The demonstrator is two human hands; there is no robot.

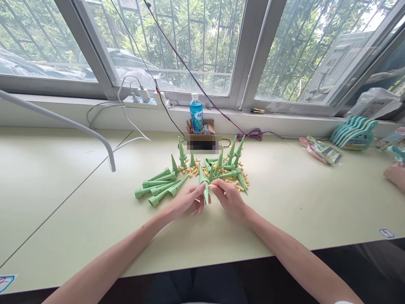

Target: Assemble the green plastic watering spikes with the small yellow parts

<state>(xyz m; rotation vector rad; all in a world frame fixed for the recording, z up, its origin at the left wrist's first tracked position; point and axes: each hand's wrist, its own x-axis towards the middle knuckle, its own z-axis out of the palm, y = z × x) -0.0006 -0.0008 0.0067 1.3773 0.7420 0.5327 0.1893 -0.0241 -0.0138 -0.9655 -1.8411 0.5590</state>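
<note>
My left hand (187,202) pinches a green cone-shaped spike (205,193), held with its point toward me. My right hand (230,197) is closed too, its fingertips holding a small yellow piece (212,185) against the spike's upper end. Just beyond my hands lies a scatter of small yellow pieces (193,170) and several more green spikes, some standing upright (181,153), some lying flat (221,174). To the left, a row of green spikes (158,188) lies side by side on the pale green table (79,219).
A small cardboard box (202,137) and a blue water bottle (196,114) stand at the back by the window sill. A power strip with cables (139,99) sits on the sill. Another person's hand (395,174) shows at the right edge, near stacked teal items (354,133) and packets (322,151).
</note>
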